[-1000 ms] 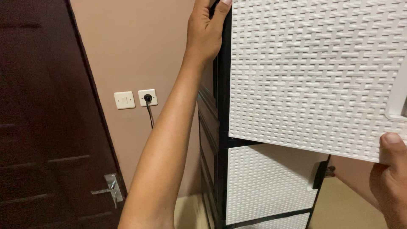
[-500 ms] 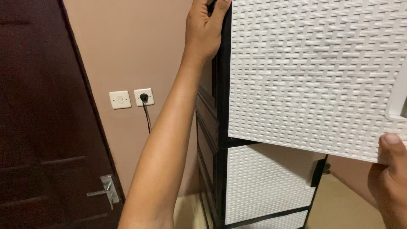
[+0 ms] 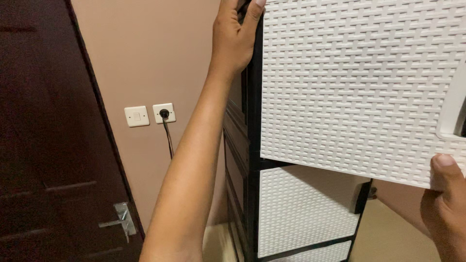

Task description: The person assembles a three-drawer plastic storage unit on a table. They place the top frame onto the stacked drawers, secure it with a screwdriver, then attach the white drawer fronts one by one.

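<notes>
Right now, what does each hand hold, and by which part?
Right hand holds the white woven drawer by its lower edge; left hand grips the black frame near its top.

Left arm stretched up, left hand (image 3: pixel 233 41) at top of view, fingers (image 3: pixel 255 12) curled closed in a grip. Right hand (image 3: pixel 446 213) low, thumb up, pinching; other fingers hidden.

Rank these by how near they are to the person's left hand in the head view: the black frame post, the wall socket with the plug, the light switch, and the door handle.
From the left hand at the top:
1. Black frame post, which the hand grips.
2. Wall socket, lower left on the wall.
3. Light switch, just left of the socket.
4. Door handle, low on the dark door, farthest.
</notes>
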